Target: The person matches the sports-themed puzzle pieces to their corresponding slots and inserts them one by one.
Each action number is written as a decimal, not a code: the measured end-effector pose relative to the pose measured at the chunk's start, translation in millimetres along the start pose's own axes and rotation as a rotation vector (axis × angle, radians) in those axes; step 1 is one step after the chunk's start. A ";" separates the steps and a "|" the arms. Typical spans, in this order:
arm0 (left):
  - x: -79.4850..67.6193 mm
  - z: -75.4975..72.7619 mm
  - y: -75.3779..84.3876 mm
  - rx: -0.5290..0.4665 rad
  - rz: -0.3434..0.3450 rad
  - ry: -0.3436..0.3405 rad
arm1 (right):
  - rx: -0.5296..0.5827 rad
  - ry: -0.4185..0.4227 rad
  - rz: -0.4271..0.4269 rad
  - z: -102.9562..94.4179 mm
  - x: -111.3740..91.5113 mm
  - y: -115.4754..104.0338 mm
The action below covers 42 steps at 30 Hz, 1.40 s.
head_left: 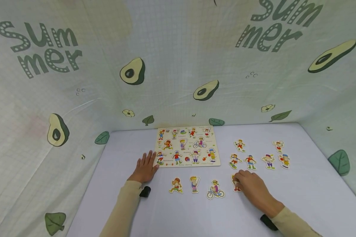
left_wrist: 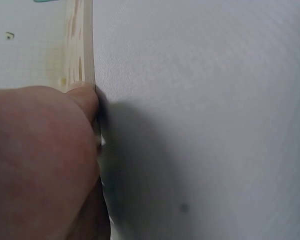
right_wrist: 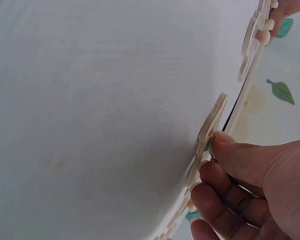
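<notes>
A wooden puzzle board (head_left: 188,146) printed with children playing sports lies at the back of the table. My left hand (head_left: 144,168) rests flat at its lower left corner, fingers straight; in the left wrist view the thumb (left_wrist: 84,97) touches the board's side. Front right of the board, my right hand (head_left: 253,187) pinches a puzzle piece (head_left: 235,183) between thumb and finger. The right wrist view shows that wooden piece (right_wrist: 211,122) edge-on, close to the table, its picture mostly hidden by my fingers. Left of it lies a cyclist piece (head_left: 215,190).
Also in the front row are a runner piece (head_left: 176,186) and a batter piece (head_left: 194,184). Several more pieces, including a footballer (head_left: 239,145) and a purple-capped figure (head_left: 268,161), lie right of the board. A cloth (head_left: 172,108) with avocado prints hangs behind the table.
</notes>
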<state>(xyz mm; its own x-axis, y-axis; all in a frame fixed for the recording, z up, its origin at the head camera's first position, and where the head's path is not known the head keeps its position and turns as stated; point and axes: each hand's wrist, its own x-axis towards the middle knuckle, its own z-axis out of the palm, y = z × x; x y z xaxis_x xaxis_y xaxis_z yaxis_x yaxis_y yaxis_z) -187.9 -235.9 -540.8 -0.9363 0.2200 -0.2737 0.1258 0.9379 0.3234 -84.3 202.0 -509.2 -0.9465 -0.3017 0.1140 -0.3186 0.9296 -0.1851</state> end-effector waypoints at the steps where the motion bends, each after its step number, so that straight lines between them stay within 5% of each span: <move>1: 0.3 0.3 -0.3 -0.001 0.000 0.000 | -0.007 -0.002 -0.003 0.1 -0.1 -0.4; 23: -2.6 2.2 1.5 0.002 -0.005 -0.002 | 0.015 0.074 -0.050 -4.1 7.3 -6.8; 42: 0.5 0.6 1.3 0.012 0.005 0.012 | 0.035 0.126 -0.113 -13.5 44.4 -16.5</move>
<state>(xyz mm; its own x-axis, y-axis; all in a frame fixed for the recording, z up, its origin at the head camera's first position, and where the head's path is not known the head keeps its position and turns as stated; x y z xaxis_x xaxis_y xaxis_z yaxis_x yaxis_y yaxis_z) -188.0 -234.4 -541.1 -0.9396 0.2214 -0.2610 0.1344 0.9400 0.3135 -120.4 176.1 -487.8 -0.8915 -0.3730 0.2570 -0.4264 0.8826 -0.1982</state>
